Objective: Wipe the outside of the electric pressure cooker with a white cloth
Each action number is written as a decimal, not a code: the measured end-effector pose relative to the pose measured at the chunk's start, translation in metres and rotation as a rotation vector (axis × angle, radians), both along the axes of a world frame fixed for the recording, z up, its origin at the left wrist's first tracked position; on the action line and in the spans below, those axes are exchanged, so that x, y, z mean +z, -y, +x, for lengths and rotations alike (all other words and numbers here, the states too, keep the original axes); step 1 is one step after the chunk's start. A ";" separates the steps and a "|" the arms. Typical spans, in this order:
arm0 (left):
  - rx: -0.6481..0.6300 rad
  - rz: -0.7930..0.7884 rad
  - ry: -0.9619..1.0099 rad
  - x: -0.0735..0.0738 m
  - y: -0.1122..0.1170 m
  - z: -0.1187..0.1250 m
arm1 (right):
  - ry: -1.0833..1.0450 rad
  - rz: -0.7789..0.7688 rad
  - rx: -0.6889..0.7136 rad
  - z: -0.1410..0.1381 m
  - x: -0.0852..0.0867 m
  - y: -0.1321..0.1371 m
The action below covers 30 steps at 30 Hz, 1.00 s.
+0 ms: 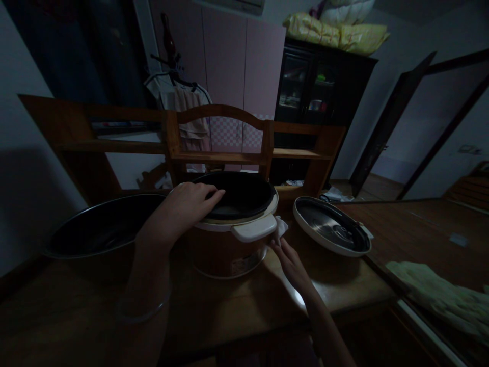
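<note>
A rice cooker [214,250] with a brown body, pale rim and white side handle [255,229] stands uncovered on the wooden table, its inside dark. My left hand [187,204] is closed over the left part of its rim, the thumb reaching above the opening; the other fingers are partly hidden. In my right hand [286,257] a white cloth [280,228] is pinched against the cooker's right side, just by the handle. A round lid [331,227] lies to the right with its metal underside up. Left of the cooker sits a wide black pot [103,224].
A wooden shelf rack [219,157] rises along the table's back edge. Behind it are a coat stand [170,56] with clothes, pink cupboards [225,61] and a dark cabinet [328,86]. Pale green fabric [439,295] lies to the right, lower than the table. The room is dim.
</note>
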<state>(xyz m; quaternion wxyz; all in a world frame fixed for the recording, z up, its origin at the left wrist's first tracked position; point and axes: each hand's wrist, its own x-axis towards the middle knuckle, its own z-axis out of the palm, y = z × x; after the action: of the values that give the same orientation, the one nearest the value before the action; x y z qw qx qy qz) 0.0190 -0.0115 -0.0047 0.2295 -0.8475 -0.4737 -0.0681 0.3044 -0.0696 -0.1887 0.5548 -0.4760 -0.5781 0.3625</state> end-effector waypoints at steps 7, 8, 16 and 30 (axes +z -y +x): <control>-0.011 -0.016 0.103 0.002 0.000 0.001 | -0.033 -0.001 -0.002 -0.002 0.003 0.003; -0.001 -0.027 0.123 0.004 0.000 0.002 | -0.036 -0.005 -0.005 -0.002 0.003 0.003; 0.024 -0.068 0.247 0.010 0.006 0.009 | -0.298 -0.040 0.013 -0.014 0.005 0.009; 0.062 -0.055 0.186 0.006 0.001 0.008 | -0.425 -0.006 -0.009 -0.029 0.009 0.009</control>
<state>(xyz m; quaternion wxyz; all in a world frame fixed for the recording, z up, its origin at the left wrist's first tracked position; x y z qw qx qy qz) 0.0272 -0.0123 0.0012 0.1630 -0.8284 -0.5207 -0.1264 0.2753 -0.0787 -0.1796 0.6643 -0.3933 -0.4449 0.4539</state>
